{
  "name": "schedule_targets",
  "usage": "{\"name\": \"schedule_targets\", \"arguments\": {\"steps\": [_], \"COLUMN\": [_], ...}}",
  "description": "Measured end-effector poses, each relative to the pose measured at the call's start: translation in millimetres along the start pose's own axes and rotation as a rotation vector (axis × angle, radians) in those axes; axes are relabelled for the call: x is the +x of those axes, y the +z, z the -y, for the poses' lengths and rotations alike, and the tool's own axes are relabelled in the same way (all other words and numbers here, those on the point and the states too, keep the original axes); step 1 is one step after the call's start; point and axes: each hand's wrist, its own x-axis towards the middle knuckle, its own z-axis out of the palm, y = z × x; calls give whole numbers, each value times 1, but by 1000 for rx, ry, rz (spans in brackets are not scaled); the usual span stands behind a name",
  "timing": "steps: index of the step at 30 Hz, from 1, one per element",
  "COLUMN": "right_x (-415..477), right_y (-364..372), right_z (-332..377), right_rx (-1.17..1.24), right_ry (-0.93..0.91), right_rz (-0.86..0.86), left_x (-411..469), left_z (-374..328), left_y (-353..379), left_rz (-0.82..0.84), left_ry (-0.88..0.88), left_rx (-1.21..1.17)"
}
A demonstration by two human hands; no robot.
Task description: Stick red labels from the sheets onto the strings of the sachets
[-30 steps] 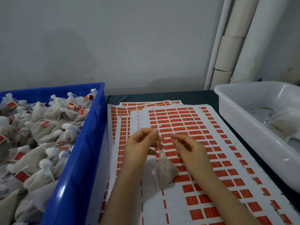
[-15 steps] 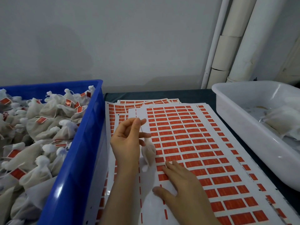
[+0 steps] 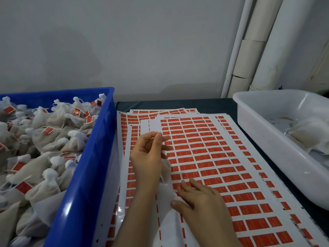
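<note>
My left hand (image 3: pixel 148 154) is raised over the left part of the label sheets (image 3: pixel 213 157), thumb and forefinger pinching the string of a small white sachet (image 3: pixel 166 169) that hangs below the palm. My right hand (image 3: pixel 199 198) lies on the top sheet just below the sachet, fingertips on a red label (image 3: pixel 178 186) at the left end of a row, thumb on the bare white backing. Whether a label has lifted cannot be told.
A blue crate (image 3: pixel 92 157) on the left is heaped with white sachets carrying red labels (image 3: pixel 48 130). A white tub (image 3: pixel 263 139) on the right holds a few unlabelled sachets (image 3: pixel 309 136). White pipes (image 3: pixel 254 47) run up the wall behind.
My left hand carried the sachet left and up by its string. My right hand let go of the string and dropped onto the sheet, where its fingertips now sit on a label.
</note>
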Motion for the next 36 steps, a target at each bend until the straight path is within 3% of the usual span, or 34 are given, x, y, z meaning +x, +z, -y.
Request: {"name": "schedule_targets", "arguments": {"steps": [13, 21, 30, 36], "right_x": [-3, 2, 3, 4], "right_y": [1, -3, -15, -14], "right_z": [1, 2, 6, 4], "right_rx": [23, 30, -45, 34], "right_ry": [-80, -92, -241, -260], "right_rz": [-107, -86, -46, -95], "left_x": [-2, 0, 0, 1], "left_z": [6, 9, 10, 11], "left_y": [3, 5, 7, 6], "left_rz": [61, 76, 82, 100], "left_ry": [23, 27, 31, 22], "left_rx": [60, 83, 83, 84]}}
